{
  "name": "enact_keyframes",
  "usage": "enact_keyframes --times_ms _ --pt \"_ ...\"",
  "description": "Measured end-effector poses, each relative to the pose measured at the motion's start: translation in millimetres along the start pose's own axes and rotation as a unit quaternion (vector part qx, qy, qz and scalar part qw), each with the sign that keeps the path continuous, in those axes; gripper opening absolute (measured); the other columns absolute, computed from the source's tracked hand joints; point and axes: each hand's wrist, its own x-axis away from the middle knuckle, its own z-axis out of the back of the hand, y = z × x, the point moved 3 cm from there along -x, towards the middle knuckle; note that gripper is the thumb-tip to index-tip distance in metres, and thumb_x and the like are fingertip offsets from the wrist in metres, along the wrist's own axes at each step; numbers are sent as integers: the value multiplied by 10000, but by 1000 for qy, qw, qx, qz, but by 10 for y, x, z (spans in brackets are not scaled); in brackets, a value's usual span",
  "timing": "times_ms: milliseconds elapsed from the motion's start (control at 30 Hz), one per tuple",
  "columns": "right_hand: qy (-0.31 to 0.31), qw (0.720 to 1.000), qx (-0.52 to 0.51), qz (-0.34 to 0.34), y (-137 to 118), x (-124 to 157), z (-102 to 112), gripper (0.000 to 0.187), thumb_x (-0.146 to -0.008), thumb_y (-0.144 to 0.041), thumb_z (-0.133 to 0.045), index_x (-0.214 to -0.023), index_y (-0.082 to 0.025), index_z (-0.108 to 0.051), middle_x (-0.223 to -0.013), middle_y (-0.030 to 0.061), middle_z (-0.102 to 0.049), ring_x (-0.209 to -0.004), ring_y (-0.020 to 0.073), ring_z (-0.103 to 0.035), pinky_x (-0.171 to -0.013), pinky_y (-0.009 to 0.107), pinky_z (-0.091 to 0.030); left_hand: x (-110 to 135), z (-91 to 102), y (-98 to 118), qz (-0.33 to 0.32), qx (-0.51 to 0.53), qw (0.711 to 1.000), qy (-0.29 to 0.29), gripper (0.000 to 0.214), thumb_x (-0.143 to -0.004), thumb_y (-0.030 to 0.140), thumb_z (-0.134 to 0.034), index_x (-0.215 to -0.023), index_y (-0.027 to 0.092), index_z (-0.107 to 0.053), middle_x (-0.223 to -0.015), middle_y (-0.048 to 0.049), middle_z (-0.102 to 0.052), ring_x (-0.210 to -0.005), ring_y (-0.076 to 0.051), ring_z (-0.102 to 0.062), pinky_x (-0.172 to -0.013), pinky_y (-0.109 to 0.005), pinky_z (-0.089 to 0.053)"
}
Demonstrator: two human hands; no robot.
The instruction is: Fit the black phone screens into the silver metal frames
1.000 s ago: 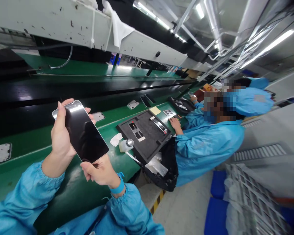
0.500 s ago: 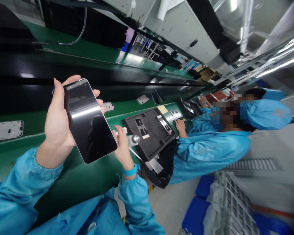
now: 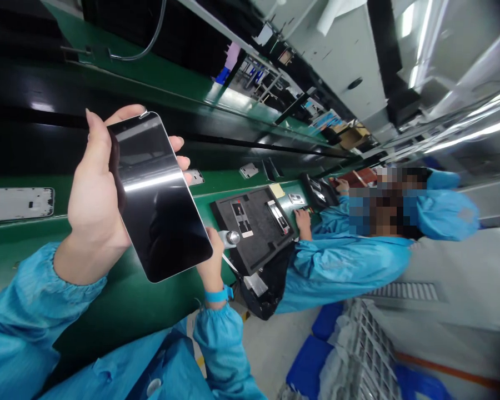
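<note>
A smartphone [image 3: 158, 205] with a dark, glossy screen and a thin silver rim lies tilted in my left hand [image 3: 94, 189]. The thumb stretches up along one side and the fingertips wrap round the far side. Behind the phone's lower right corner is my right hand [image 3: 211, 266], wearing a blue wrist strap [image 3: 217, 296]. Its fingers are mostly hidden by the phone, so I cannot see whether they touch it. Just beyond stands a small object with a round silver knob [image 3: 233, 238], beside a black foam tray [image 3: 256, 244] with small parts in it.
White phone-shaped panels [image 3: 19, 203] and a smaller plate [image 3: 249, 170] lie along the green bench [image 3: 158, 311]. To the right sits a co-worker in blue [image 3: 337, 272], a hand on the bench. A black bag [image 3: 270, 283] hangs at the edge; blue bins [image 3: 310, 364] stand below.
My right hand has gone from stretched fingers beside the phone to a position with its fingers behind the lower corner. The phone stays in my left hand. The view has shifted slightly.
</note>
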Motion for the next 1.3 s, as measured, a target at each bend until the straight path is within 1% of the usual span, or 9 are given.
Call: enact_keyframes --times_ms 100,167,233,333,500,700,867,1033,1300 --pt "89 987 -123 54 -459 216 308 138 -1030 -316 -602 -961 -202 -639 -855 29 -675 -790 177 -665 -710 304 -555 0 -11 -2 -23 2 1000 10 527 -1157 480 -124 -1163 178 -556 -875 -66 -718 -700 -219 -782 -596 -376 -669" --pt "152 948 -242 137 -800 331 436 152 -1021 -344 -664 -931 -227 -629 -779 -11 -613 -718 156 -626 -666 291 -535 9 -11 -10 -45 0 999 17 508 -1159 484 -157 -1177 174 -559 -877 -65 -717 -699 -219 -786 -603 -370 -670" --pt "168 914 -308 202 -1061 383 443 198 -1016 -383 -692 -904 -236 -617 -707 -39 -545 -621 134 -564 -596 271 -501 26 -8 -21 -62 0 998 19 504 -1158 493 -171 -1181 180 -565 -880 -57 -716 -695 -215 -788 -606 -369 -672" --pt "167 910 -315 210 -1204 372 316 213 -1004 -364 -718 -886 -240 -591 -697 -49 -510 -581 116 -516 -530 238 -457 61 1 -43 -65 -4 998 16 517 -1155 498 -141 -1178 197 -561 -880 -54 -723 -686 -205 -781 -587 -347 -665" --pt "190 924 -319 95 -1078 368 183 340 -938 -508 -779 -947 -245 -564 -783 -45 -506 -561 90 -456 -493 221 -421 134 -24 -38 -107 -27 994 -5 490 -1158 486 -171 -1192 189 -559 -931 -88 -739 -744 -202 -775 -627 -317 -652" --pt "93 955 -280 14 -1114 313 173 533 -973 -702 -595 -733 -230 -545 -571 -44 -437 -485 109 -389 -461 264 -336 196 -104 -46 -103 -38 993 38 476 -1152 483 -129 -1144 228 -530 -850 -49 -698 -685 -216 -746 -637 -346 -627" --pt "216 954 -209 2 -1105 308 156 653 -1032 -714 -453 -596 -258 -283 -503 -63 -267 -439 97 -268 -438 280 -228 190 -145 -120 -91 -39 995 18 440 -1151 502 -130 -1152 253 -494 -841 -23 -699 -710 -195 -736 -636 -323 -633" --pt "241 953 -182 -21 -837 249 147 589 -1076 -655 -358 -639 -263 -311 -557 -49 -321 -498 120 -327 -491 286 -296 132 -94 -132 -62 -22 997 48 495 -1148 522 -120 -1172 220 -512 -828 -16 -687 -676 -193 -755 -603 -338 -644" --pt "36 996 -72 -42 -309 17 210 484 -1041 -609 -406 -814 -227 -597 -761 45 -628 -732 206 -619 -675 342 -519 111 -16 -40 -41 -26 998 38 513 -1150 506 -157 -1170 209 -574 -918 -74 -739 -756 -231 -788 -639 -379 -671"
